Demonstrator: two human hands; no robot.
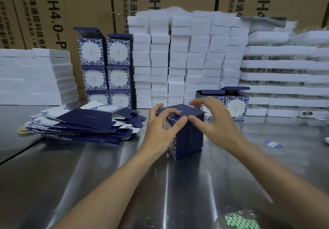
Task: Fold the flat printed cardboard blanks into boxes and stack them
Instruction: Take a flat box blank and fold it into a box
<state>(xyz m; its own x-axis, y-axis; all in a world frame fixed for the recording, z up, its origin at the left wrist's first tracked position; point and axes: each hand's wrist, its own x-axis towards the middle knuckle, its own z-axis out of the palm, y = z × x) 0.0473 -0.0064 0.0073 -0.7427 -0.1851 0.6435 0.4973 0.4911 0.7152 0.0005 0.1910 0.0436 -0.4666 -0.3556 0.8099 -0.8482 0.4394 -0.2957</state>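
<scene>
Folded box (185, 130): navy with blue floral print, standing on the steel bench (124, 184) in front of me, near its middle, top panel closed flat. My left hand (160, 130) is on the box's left side, fingers curled over the top near edge, thumb up at the far left corner. My right hand (213, 120) is above the box's right side, fingers spread and loosely bent, index tip touching the top near edge; its outline is blurred, so I cannot tell how firmly it presses.

Flat blanks (85, 123): a loose fanned pile lying on the bench to the left of the box, well apart from it.

Finished boxes (105, 68): two columns stacked at the back left, top lids standing open. Two more open-lidded boxes (226, 104) sit just behind my right hand.

White foam blocks (187, 59) are stacked behind, with brown shipping cartons (71, 6) behind them. A blue sticker (273, 144) lies on the bench at right.
</scene>
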